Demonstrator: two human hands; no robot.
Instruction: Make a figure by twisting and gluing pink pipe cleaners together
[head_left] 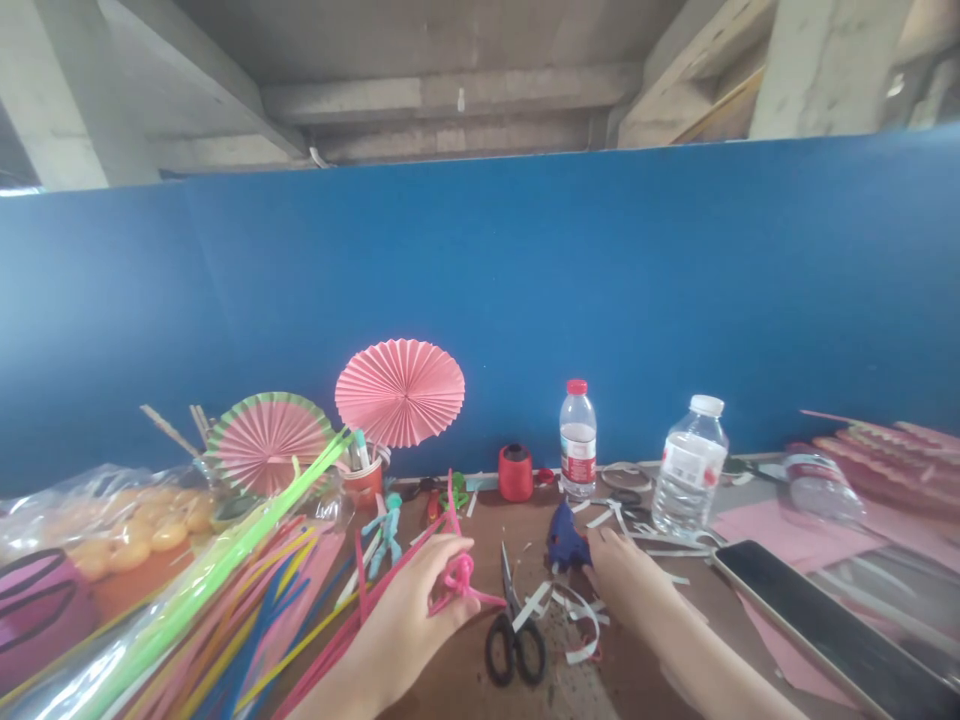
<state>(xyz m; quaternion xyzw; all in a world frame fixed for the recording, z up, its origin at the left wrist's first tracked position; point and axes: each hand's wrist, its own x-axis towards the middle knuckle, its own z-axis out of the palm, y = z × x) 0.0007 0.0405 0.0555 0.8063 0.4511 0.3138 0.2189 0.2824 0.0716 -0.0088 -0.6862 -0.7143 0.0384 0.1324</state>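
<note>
My left hand point(411, 622) is closed around a bent pink pipe cleaner point(459, 574), shaped into a small looped form with ends sticking out. To the right, my right hand point(626, 568) has its fingers curled at the side of a dark blue object point(567, 540) whose kind is unclear; the fingertips are partly hidden. Black-handled scissors point(514, 625) lie between the hands, blades pointing away from me. White paper strips point(581, 622) are scattered beside them. A light blue pipe cleaner figure point(387, 530) stands beyond my left hand.
Pipe cleaners point(262, 625) in several colours cover the left side. Pink paper fans point(400, 392) stand behind. A red spool-like item point(515, 474), a red-capped bottle point(577, 445) and a white-capped bottle point(690, 470) line the back. A phone point(817, 620) lies right, before a blue partition point(525, 270).
</note>
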